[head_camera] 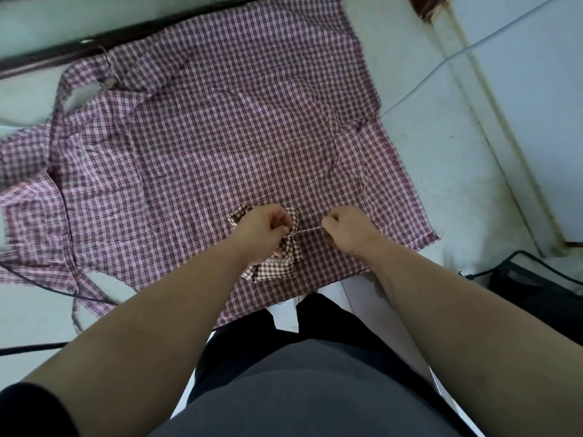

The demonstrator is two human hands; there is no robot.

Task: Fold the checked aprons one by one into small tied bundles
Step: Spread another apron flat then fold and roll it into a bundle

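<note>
A small folded bundle of brown-checked apron (273,266) lies near the front edge, on top of a large pink-and-maroon checked apron (195,137) spread flat over the surface. My left hand (263,230) presses on the bundle and pinches its tie at the middle. My right hand (348,231) grips the other end of that thin tie strap (307,231), which runs taut between the two hands. The spread apron's own straps (67,89) trail off at the left.
The pale work surface (441,159) continues to the right, crossed by a thin white cable (441,63). A black device with a cable (536,294) sits at the right front. A dark bar (47,58) runs along the far left edge. Dark cords lie at the left front.
</note>
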